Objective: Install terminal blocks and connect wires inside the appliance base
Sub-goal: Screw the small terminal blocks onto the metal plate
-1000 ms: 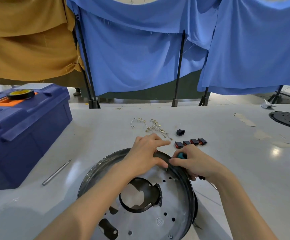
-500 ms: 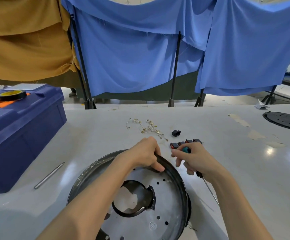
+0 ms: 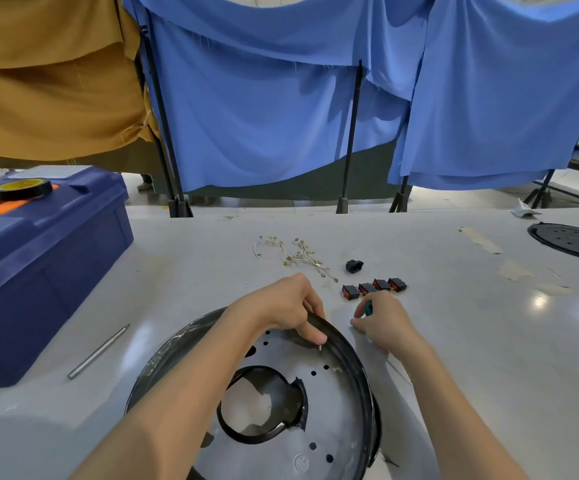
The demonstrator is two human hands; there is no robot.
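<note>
Head view, and things have shifted: a moment ago both hands were bunched together over the far rim of the round black-rimmed metal appliance base, and now they have parted. Starting at the left, the big dark blue plastic toolbox carries a roll of black tape with a yellow core, and a thin grey metal rod lies on the pale grey surface just beside it. The left hand stays on the base, its grip closed over the far rim, thumb pressing inside near a small metal stub. The right hand has pulled off the rim onto the surface just beside the base, grip curled around a teal-handled tool, probably a screwdriver. Just beyond it sit four small black-and-red blocks in a row, a lone black connector, and a loose tangle of pale wires with brass terminals. My read: nothing is fitted yet, and a block pick-up comes next. Far right, a black perforated disc; behind, blue cloth drapes and a mustard cloth drape on black stands.
</note>
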